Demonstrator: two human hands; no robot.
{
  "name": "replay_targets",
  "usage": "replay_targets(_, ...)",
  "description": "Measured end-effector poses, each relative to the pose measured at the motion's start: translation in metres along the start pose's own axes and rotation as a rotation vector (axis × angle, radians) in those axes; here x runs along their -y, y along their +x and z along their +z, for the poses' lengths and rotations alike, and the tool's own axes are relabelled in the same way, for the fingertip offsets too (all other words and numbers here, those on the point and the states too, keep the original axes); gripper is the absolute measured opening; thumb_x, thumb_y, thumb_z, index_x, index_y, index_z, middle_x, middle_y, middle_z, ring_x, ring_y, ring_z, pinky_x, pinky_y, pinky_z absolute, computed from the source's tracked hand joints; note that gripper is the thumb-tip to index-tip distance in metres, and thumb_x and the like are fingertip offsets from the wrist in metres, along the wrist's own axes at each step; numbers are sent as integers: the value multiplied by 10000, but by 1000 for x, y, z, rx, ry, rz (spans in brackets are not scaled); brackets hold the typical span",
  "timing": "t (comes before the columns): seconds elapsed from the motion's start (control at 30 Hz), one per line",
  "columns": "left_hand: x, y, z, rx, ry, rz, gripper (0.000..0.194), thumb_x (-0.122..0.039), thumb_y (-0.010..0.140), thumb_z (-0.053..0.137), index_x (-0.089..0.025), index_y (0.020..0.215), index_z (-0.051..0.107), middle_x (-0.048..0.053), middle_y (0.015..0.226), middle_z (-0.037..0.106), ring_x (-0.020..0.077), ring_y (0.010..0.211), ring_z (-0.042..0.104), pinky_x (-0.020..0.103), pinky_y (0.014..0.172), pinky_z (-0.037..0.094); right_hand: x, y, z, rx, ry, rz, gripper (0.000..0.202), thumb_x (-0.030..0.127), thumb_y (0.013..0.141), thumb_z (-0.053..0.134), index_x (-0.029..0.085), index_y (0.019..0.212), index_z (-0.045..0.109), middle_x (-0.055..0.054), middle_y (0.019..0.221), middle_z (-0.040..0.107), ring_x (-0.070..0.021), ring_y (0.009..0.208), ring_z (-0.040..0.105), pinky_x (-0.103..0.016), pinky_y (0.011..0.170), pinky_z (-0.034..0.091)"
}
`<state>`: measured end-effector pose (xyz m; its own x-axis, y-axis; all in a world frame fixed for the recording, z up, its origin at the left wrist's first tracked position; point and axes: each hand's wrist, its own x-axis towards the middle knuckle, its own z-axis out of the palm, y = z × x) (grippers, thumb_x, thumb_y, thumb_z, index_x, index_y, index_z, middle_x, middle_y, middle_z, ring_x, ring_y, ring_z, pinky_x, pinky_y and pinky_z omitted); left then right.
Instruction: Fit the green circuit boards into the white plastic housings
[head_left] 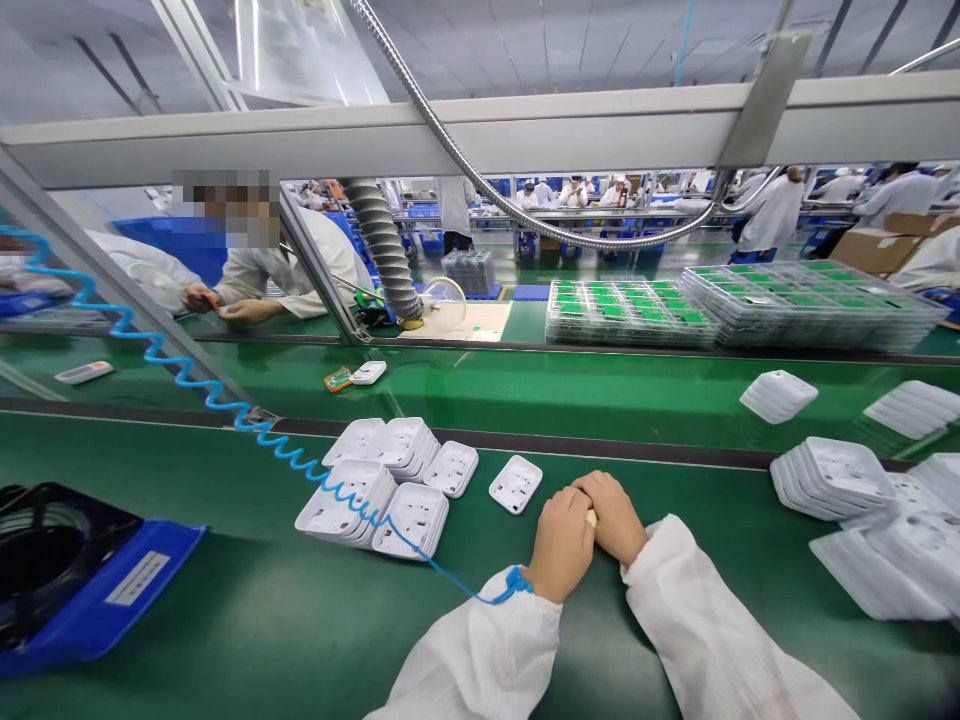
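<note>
My left hand (pixel 562 545) and my right hand (pixel 611 518) meet over the green bench top, with fingers curled and touching. A small pale yellow bit (pixel 592 517) shows between them; what it belongs to is hidden by the hands. Just left of my left hand, a single white plastic cover (pixel 515 485) with cut-outs lies flat. Farther left stand stacks of the same white covers (pixel 411 518). A blue wrist strap (pixel 516 583) circles my left wrist, and its coiled blue cord (pixel 225 400) runs to the upper left.
More stacks of white covers (pixel 844 475) stand at the right. Beyond the bench, a green conveyor belt (pixel 585 395) carries a few parts. Clear trays of green circuit boards (pixel 630 310) sit behind it. A black fan in a blue bin (pixel 112 600) is at left. A co-worker (pixel 315 255) sits opposite.
</note>
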<state>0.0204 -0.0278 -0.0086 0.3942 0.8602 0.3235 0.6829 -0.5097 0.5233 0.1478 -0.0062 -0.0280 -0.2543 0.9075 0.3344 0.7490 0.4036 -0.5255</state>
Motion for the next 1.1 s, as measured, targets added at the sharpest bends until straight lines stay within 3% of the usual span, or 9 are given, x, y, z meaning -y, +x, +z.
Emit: replay_targets(1.1, 1, 1, 0, 7, -19, 3, 157, -103, 814, 374, -184, 875, 494, 54, 920, 537, 200, 882, 490, 345, 775, 409, -1, 1, 3, 4, -25, 18, 85, 160, 834, 513, 183, 887, 575, -30, 888, 543, -167, 832, 450, -291, 747, 327)
